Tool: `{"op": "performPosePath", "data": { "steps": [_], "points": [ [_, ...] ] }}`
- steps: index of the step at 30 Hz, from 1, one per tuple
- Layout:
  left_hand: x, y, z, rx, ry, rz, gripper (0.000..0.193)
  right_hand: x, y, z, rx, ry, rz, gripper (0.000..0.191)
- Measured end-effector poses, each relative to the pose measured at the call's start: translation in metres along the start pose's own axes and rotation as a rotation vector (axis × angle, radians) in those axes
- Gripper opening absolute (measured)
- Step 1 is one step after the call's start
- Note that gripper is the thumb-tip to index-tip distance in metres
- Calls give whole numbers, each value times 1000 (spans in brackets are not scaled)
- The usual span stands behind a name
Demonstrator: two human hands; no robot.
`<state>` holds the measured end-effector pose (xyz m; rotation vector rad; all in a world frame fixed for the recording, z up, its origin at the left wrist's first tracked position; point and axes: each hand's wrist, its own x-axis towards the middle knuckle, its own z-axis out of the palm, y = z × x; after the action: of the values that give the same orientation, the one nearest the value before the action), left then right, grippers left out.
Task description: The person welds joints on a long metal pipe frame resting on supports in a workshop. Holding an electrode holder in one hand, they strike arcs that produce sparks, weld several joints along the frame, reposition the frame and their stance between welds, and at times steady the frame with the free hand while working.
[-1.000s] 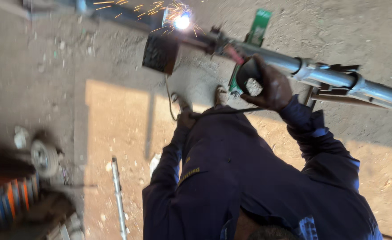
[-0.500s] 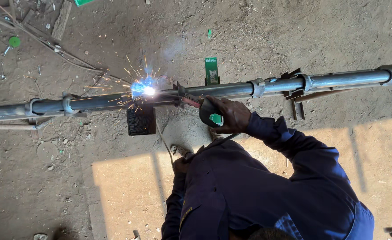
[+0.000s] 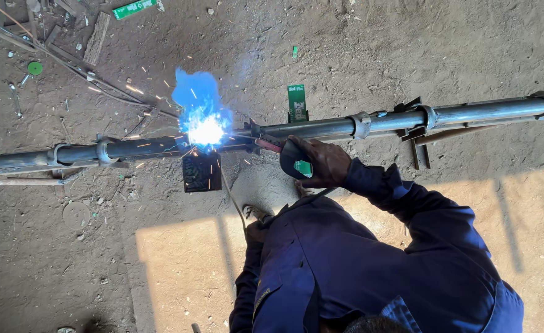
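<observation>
— Blue-white glare, right on the steel pipe (image 3: 488, 112). Is that the weld in hand?

— I'd say so. The arc (image 3: 205, 131) burns on the pipe's near side, left of its middle, with sparks flying over the dirt floor (image 3: 408, 49). The pipe lies level across the floor, from edge to edge.

— And the grip?

— The right hand (image 3: 324, 161) is wrapped fully round the electrode holder (image 3: 293, 159), fingers closed tight, just below the pipe. The rod reaches left from it to the arc.

— The other hand?

— The left hand (image 3: 256, 233) sits low in front of the dark blue overalls, near the thin cable (image 3: 232, 200). I cannot tell whether it is closed on anything.

— What else is about?

— A dark ribbed block (image 3: 201, 172) under the arc, a green packet (image 3: 296, 102) just behind the pipe, and a metal collar (image 3: 361, 125) to the right.

— What does the next move call for, do you think?

— A steady wrist, I'd judge: feeding the rod in evenly as it shortens and creeping along the seam without breaking the gap.
</observation>
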<state>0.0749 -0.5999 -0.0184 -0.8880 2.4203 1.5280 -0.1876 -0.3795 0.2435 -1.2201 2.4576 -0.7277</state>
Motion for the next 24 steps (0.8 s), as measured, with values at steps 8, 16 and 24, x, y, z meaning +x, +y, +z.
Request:
{"op": "performPosePath", "data": {
  "steps": [8,16,24],
  "points": [
    [5,-7,4,34,41,102,27,1,1,1,0,40,-65,120],
    [1,-1,0,14,22,114,31,2,0,-2,13,6,-26,120],
    [3,-6,2,40,35,245,42,3,2,2,3,-12,-15,121]
  ]
}}
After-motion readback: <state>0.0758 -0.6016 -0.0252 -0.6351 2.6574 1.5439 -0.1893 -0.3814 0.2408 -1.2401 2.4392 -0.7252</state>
